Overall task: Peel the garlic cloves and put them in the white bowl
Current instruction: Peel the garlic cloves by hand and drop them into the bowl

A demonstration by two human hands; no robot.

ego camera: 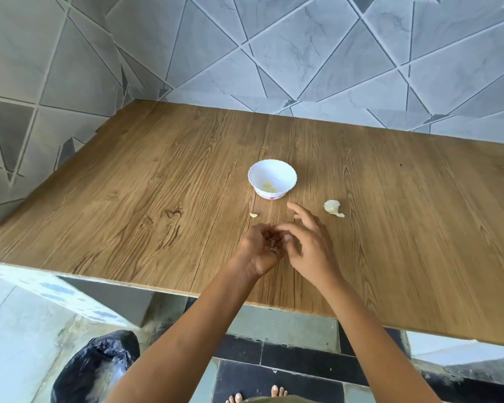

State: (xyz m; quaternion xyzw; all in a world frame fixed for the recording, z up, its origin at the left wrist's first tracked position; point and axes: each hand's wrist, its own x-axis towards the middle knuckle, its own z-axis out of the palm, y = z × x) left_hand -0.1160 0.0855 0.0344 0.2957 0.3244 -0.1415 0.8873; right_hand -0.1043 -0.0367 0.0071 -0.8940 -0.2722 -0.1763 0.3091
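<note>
— What's under you?
— A wood-grain table [157, 184] against grey tiled walls [303, 53]. The white bowl [272, 170] sits at twelve o'clock from your hands, with yellowish cloves [268, 186] inside.
— And the grip?
— Your left hand [258, 251] curls round dark scraps [272, 242], hard to make out. Your right hand [312, 245] reaches in, and I cannot tell whether it pinches. A garlic piece [333, 207] lies at two o'clock

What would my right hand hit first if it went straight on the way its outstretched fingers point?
Probably the white bowl. The straight fingers of the right hand aim away from you and slightly left, at its near wall, with only tabletop between. Height is unclear, so it might pass over the rim.
</note>
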